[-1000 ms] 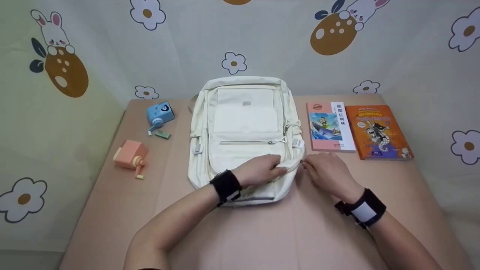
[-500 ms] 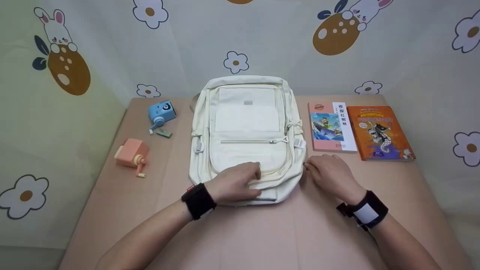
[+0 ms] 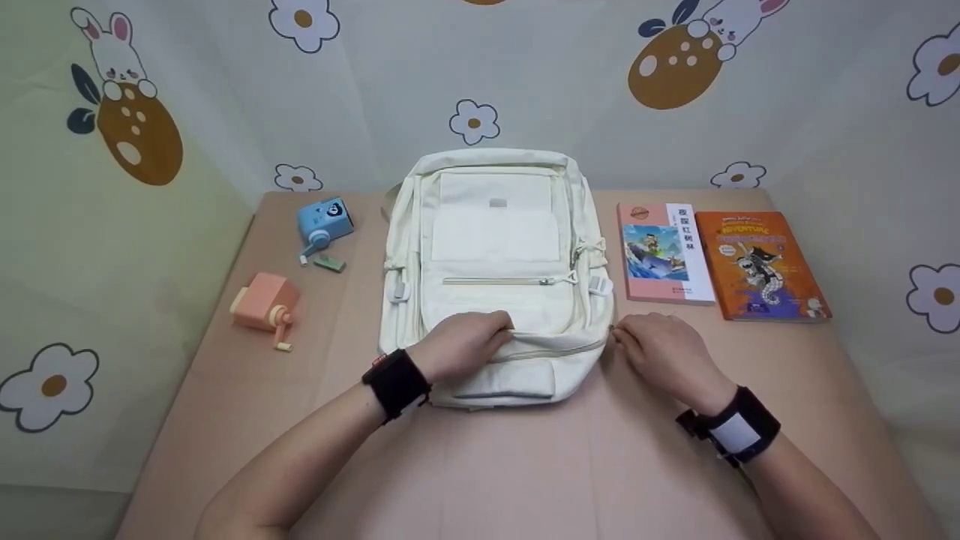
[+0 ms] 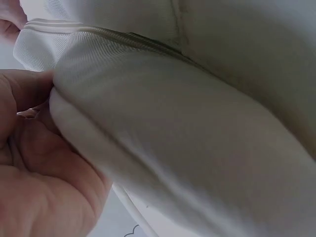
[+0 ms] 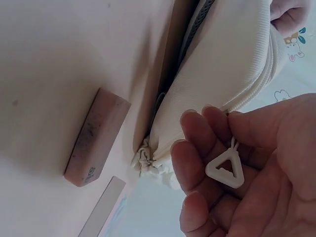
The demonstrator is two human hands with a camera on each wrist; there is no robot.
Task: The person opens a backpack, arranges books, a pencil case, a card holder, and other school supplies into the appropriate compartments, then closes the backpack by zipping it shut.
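A cream backpack [image 3: 491, 232] lies front up on the table. In the head view my left hand [image 3: 461, 349] pinches the fabric of its lower front, beside a curved zipper [image 3: 551, 352]. The left wrist view shows thumb and fingers gripping a fold of that cloth [image 4: 148, 98]. At the bag's lower right side, my right hand [image 3: 664, 352] pinches the zipper's pull. A white triangular ring [image 5: 224, 179] on a cord hangs from this pull against my curled fingers in the right wrist view. The slider itself is mostly hidden between thumb and forefinger.
Right of the bag lie a pink-and-white book [image 3: 660, 255] and an orange book [image 3: 761, 266]. To the left are a blue crank sharpener [image 3: 324, 219], a pink one [image 3: 264, 301] and a small green block [image 3: 328, 262]. A pinkish block [image 5: 96, 136] sits near my right hand.
My left hand has gone left along the bag's lower front, loosened, then gripped the fabric again. My right hand stays at the right side, with only a slight shift.
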